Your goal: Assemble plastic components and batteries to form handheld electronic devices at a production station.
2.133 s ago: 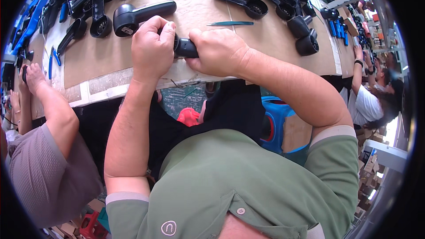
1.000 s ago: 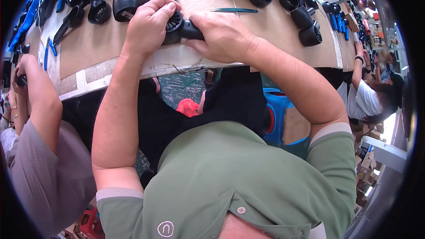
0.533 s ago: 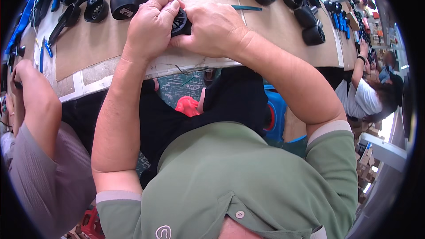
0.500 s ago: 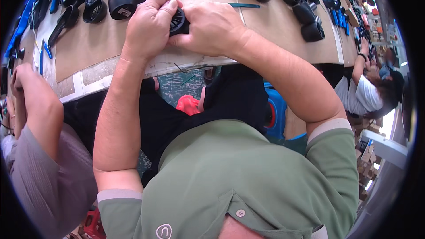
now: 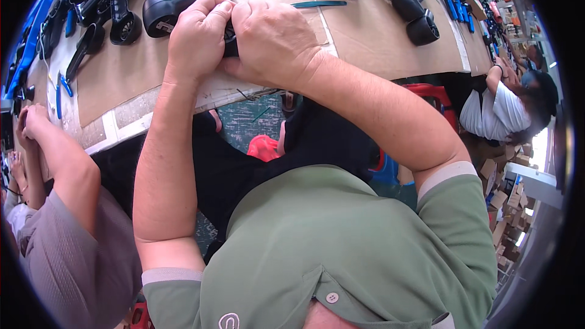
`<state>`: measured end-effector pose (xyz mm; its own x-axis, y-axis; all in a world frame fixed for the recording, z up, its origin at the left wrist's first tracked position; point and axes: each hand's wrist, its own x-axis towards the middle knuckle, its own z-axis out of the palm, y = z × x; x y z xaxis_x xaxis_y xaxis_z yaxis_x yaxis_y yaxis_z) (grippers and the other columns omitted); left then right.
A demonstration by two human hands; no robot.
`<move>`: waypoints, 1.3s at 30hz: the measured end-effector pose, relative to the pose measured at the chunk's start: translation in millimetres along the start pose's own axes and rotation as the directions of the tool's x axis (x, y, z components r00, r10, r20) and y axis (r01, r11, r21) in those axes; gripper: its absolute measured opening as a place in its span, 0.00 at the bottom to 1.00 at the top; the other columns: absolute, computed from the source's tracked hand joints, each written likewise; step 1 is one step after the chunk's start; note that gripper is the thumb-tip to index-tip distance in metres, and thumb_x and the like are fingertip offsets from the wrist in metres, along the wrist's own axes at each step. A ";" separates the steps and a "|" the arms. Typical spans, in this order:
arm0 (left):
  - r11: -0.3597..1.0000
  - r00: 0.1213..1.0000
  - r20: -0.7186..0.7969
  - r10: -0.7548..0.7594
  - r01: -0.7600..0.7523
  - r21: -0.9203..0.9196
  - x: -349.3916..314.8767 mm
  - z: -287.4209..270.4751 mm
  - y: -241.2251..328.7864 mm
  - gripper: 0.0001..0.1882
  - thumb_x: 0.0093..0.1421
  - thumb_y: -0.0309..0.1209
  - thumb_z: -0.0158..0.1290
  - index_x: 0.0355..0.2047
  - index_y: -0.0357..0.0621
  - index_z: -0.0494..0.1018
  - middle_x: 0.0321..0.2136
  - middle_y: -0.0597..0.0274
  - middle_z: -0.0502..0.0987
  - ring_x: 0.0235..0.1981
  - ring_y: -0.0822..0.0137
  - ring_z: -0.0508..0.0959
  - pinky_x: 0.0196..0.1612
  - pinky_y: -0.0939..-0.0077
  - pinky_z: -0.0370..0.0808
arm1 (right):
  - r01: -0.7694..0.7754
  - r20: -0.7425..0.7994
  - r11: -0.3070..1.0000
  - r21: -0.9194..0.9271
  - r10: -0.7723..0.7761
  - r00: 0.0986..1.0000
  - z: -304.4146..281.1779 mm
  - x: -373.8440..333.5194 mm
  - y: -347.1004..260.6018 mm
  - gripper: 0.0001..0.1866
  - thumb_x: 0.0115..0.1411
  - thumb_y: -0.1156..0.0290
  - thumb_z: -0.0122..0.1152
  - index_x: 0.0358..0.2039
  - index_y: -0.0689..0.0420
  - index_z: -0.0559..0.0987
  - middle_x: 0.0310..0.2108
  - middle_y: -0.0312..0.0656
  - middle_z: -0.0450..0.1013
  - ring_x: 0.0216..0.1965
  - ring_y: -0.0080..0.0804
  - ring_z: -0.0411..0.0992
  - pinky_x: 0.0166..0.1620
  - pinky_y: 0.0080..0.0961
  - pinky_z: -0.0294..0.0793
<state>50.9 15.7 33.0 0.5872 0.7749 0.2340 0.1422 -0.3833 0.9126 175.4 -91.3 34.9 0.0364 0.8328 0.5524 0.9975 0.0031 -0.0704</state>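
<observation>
Grips a mostly hidden black part (image 5: 231, 48) between curled left hand (image 5: 198, 39) and curled right hand (image 5: 272, 41), near the table's front edge (image 5: 128, 127) — could perhaps drop it to the floor (image 5: 244, 123), if pressing unevenly.

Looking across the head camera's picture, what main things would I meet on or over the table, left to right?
Blue-handled tool → left hand → black part between the hands → right hand → black cylindrical piece → blue handles.
</observation>
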 end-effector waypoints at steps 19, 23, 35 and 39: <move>0.988 0.995 -0.015 0.096 -0.093 0.126 16.0 -1.8 1.8 0.15 0.74 0.37 0.50 0.41 0.44 0.84 0.30 0.64 0.83 0.30 0.68 0.77 0.37 0.73 0.74 | 0.198 -0.132 0.980 -0.007 -0.197 0.971 14.3 -12.6 48.1 0.21 0.58 0.54 0.73 0.39 0.60 0.81 0.30 0.48 0.82 0.28 0.48 0.81 0.35 0.40 0.81; 0.986 0.993 -0.025 0.116 -0.113 0.124 14.8 -1.9 8.7 0.14 0.74 0.36 0.50 0.41 0.44 0.84 0.30 0.64 0.83 0.30 0.68 0.77 0.37 0.73 0.74 | 0.103 0.092 0.994 0.027 -0.106 0.990 -18.3 -1.5 38.9 0.20 0.60 0.55 0.69 0.40 0.61 0.84 0.30 0.47 0.83 0.30 0.46 0.83 0.36 0.37 0.83; 0.992 0.992 -0.047 0.116 -0.113 0.056 0.5 -1.0 6.0 0.13 0.74 0.35 0.51 0.41 0.43 0.83 0.29 0.65 0.82 0.30 0.68 0.78 0.38 0.73 0.75 | -0.392 0.633 0.797 0.460 0.015 0.774 -35.2 32.1 45.9 0.18 0.56 0.55 0.76 0.33 0.58 0.86 0.26 0.43 0.82 0.21 0.36 0.75 0.31 0.33 0.77; 0.985 0.988 -0.050 0.147 -0.141 0.101 -3.0 3.8 10.3 0.13 0.74 0.36 0.52 0.43 0.42 0.82 0.31 0.64 0.82 0.33 0.67 0.79 0.40 0.72 0.76 | -0.341 0.557 0.804 0.487 0.015 0.830 -24.9 26.9 47.9 0.19 0.55 0.53 0.77 0.31 0.58 0.87 0.24 0.43 0.81 0.21 0.32 0.73 0.30 0.32 0.74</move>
<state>53.7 7.5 40.4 0.5615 0.7342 0.3818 0.1372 -0.5376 0.8320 225.7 -82.5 67.1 0.0111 0.9999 -0.0051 0.7604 -0.0118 -0.6494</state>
